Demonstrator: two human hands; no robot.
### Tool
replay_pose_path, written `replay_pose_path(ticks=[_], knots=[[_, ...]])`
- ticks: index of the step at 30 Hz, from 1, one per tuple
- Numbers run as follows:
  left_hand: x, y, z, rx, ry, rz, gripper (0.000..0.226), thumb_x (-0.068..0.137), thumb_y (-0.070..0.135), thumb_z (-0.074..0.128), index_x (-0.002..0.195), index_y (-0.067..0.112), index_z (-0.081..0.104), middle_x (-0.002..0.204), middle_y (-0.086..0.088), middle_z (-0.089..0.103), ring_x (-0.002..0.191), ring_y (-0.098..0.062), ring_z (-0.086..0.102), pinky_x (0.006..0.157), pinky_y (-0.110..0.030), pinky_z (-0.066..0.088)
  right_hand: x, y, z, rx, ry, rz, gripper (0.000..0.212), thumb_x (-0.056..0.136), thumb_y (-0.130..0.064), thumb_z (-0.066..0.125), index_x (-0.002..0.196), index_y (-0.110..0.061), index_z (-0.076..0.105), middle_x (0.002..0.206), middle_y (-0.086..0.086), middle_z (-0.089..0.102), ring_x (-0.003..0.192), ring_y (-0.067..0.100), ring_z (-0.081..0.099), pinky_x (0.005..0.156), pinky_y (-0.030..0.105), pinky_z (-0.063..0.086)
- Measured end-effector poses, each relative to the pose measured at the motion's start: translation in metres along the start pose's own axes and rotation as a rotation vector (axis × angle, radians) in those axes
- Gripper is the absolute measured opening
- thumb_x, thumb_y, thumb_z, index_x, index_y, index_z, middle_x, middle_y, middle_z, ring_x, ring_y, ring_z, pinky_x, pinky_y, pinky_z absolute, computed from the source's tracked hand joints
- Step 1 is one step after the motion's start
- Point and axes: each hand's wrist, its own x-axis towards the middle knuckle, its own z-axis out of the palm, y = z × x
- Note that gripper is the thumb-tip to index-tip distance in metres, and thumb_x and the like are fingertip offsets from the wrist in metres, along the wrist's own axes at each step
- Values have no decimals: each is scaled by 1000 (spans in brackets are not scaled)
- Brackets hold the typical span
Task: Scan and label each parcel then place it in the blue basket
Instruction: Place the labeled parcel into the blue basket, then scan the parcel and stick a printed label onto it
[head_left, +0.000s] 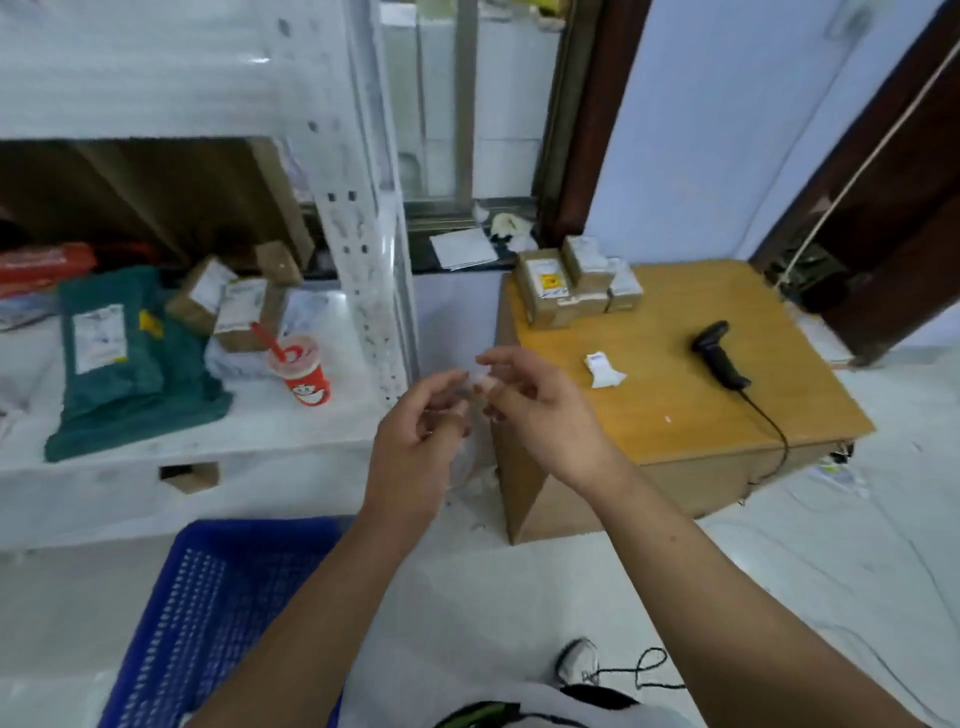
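Observation:
My left hand (415, 447) and my right hand (535, 405) meet in mid-air between the white shelf and the wooden table, and their fingertips pinch a small, blurred white label (480, 382). Several brown parcels (566, 286) stand at the table's far left corner. A black handheld scanner (719, 353) lies on the table (701, 410) to the right, its cable running off the front edge. A strip of white labels (602, 369) lies near the table's middle. The blue basket (208, 613) sits on the floor at lower left.
On the white shelf (208, 441) to the left lie green mailer bags (124, 358), more brown boxes (234, 306) and a red cup with a straw (301, 371). A perforated metal upright (363, 234) stands between shelf and table. A shoe (576, 660) and a loose cord lie on the floor.

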Motion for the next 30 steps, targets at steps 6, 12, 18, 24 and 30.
replay_pose_path(ticks=[6, 12, 18, 24, 30], knots=[[32, 25, 129, 0, -104, 23, 30, 102, 10, 61, 120, 32, 72, 96, 8, 75, 88, -6, 70, 84, -26, 57, 2, 28, -154, 18, 130, 59, 20, 101, -28, 66, 120, -31, 70, 101, 6, 77, 88, 21, 75, 88, 51, 60], [63, 39, 234, -4, -162, 20, 28, 102, 17, 62, 122, 35, 71, 103, 0, 71, 92, -10, 69, 89, -27, 55, 5, 31, -283, 146, 283, 48, 22, 104, -16, 59, 122, -21, 71, 102, 5, 78, 86, 16, 74, 87, 35, 61], [84, 46, 278, -29, -159, 1, 29, 103, 14, 60, 121, 35, 70, 103, 0, 72, 95, -10, 70, 89, -25, 57, 36, 48, -325, 262, 318, 104, 20, 105, -19, 60, 119, -18, 73, 98, 4, 79, 84, 18, 73, 85, 35, 61], [121, 37, 288, -2, -129, -6, 30, 103, 15, 60, 120, 37, 71, 109, 0, 72, 101, -13, 70, 94, -28, 57, 97, 71, -338, 588, 329, 223, 24, 104, -22, 62, 120, -9, 75, 102, 13, 78, 89, 24, 72, 88, 39, 59], [184, 17, 296, 23, -91, -7, 28, 103, 13, 59, 120, 33, 71, 109, 0, 72, 98, -15, 68, 85, -22, 55, 180, 103, -337, 376, 315, 250, 20, 102, -22, 63, 115, -11, 74, 99, 9, 79, 80, 19, 70, 80, 34, 60]])
